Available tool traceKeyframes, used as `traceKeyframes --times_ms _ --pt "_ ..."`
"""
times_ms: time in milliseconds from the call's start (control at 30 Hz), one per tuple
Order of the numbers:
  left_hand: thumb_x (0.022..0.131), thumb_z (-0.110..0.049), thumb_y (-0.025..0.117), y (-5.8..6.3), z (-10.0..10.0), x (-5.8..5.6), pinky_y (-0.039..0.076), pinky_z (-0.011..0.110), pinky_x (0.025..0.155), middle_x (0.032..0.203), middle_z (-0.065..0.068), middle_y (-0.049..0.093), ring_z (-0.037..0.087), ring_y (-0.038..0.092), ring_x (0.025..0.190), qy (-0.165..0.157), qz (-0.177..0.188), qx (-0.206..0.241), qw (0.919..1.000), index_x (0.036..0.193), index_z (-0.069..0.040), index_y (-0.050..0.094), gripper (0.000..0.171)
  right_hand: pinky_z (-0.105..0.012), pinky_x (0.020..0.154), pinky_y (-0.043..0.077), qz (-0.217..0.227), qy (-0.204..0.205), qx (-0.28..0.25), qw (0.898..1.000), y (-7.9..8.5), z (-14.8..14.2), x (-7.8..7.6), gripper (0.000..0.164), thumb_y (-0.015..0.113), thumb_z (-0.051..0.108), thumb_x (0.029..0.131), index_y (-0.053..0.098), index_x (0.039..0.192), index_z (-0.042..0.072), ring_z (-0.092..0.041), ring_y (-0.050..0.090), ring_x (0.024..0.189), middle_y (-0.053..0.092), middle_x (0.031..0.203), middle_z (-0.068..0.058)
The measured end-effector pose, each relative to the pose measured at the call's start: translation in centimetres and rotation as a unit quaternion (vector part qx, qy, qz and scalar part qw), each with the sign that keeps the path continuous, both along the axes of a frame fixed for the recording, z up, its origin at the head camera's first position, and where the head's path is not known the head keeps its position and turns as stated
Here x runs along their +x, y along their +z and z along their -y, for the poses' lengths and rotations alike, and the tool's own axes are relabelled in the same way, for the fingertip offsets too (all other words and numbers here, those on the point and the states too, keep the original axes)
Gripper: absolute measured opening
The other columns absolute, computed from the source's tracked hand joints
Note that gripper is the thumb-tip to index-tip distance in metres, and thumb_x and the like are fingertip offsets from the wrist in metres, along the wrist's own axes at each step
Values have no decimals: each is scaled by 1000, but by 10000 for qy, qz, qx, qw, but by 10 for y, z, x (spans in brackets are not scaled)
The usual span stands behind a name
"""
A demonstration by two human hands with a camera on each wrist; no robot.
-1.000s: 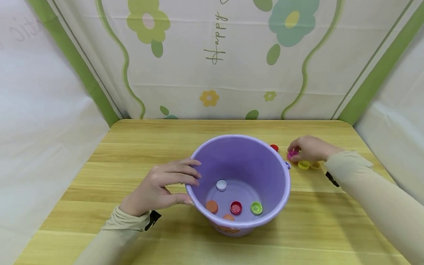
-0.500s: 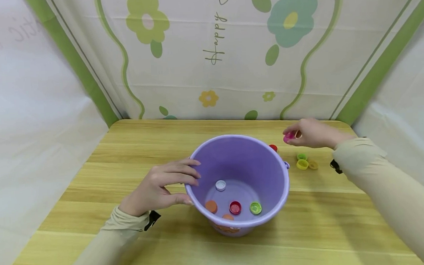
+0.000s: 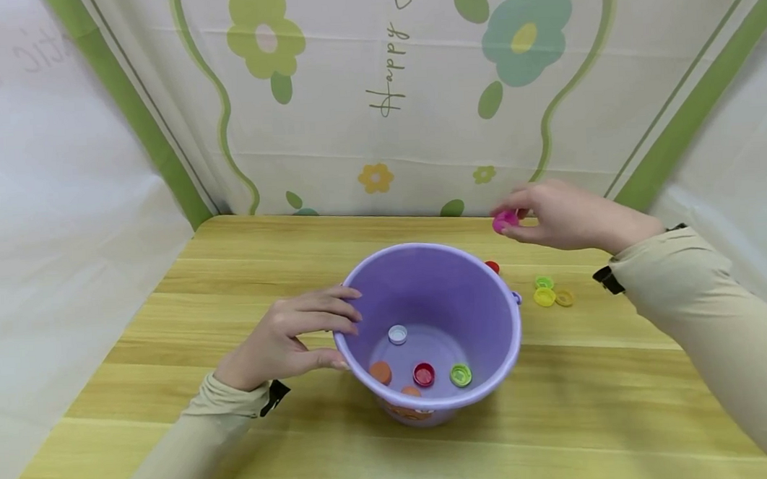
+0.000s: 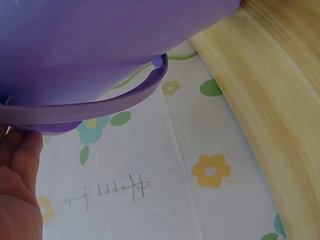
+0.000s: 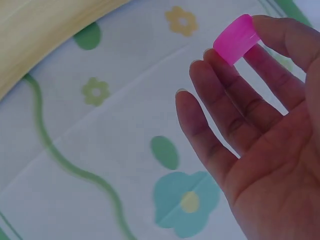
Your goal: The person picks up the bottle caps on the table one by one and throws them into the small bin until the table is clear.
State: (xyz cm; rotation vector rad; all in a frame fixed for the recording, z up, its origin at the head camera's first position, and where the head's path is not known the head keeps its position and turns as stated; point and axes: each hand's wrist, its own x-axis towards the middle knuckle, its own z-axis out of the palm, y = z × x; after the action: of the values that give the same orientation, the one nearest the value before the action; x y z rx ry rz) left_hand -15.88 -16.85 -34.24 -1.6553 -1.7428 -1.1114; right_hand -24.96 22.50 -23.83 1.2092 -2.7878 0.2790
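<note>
A purple bucket (image 3: 424,268) stands on the wooden table, its mouth tilted toward the head camera. My left hand (image 3: 300,331) holds its left rim, fingers over the edge and thumb along the outside. Raised above the table behind the bucket's right side, my right hand (image 3: 561,216) pinches a pink bottle cap (image 5: 237,39) between thumb and fingertips. Inside the bucket lie a white cap (image 3: 398,334), a red cap (image 3: 424,374), a green cap (image 3: 460,375) and an orange cap (image 3: 380,373); a second orange cap (image 3: 411,391) is partly hidden by the front rim.
Right of the bucket, a light green cap (image 3: 544,282), a yellow cap (image 3: 544,297) and a dark yellow cap (image 3: 565,298) sit close together on the table (image 3: 248,261). Another red cap (image 3: 492,267) peeks out behind the rim. Flower-printed cloth (image 3: 324,105) surrounds the table's back and sides.
My right hand has lifted the pink cap off the table beside the other caps and carried it up, back and slightly left. My left hand stays on the bucket rim.
</note>
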Motion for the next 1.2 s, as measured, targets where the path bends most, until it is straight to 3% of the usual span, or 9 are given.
traceKeyframes --times_ms 267,533,700,1200 --pt "88 -33 76 0 1 1 51 47 102 103 16 69 38 61 115 32 13 0 10000 102 -1 72 35 -33 76 58 -419 647 -231 9968 27 25 24 26 77 12 88 73 114 11 -6 58 81 60 88 9" --pt "87 -32 77 0 1 1 51 47 102 106 13 69 35 60 118 10 57 -7 10000 102 -1 71 35 -34 75 57 -501 948 -293 9938 46 45 45 26 78 15 88 73 113 17 -8 63 88 65 96 11" --pt "87 -32 77 0 1 1 51 47 102 106 13 69 35 60 118 -8 86 -1 10000 102 -1 71 35 -33 74 56 -619 1320 -365 9886 50 58 53 27 79 17 87 74 113 16 -8 63 87 65 95 9" --pt "88 -33 76 0 1 1 51 47 102 106 13 70 35 61 117 14 42 34 10000 101 0 71 36 -30 76 56 -194 1910 -139 9813 46 89 66 28 77 17 88 73 116 15 -9 64 87 65 97 6"
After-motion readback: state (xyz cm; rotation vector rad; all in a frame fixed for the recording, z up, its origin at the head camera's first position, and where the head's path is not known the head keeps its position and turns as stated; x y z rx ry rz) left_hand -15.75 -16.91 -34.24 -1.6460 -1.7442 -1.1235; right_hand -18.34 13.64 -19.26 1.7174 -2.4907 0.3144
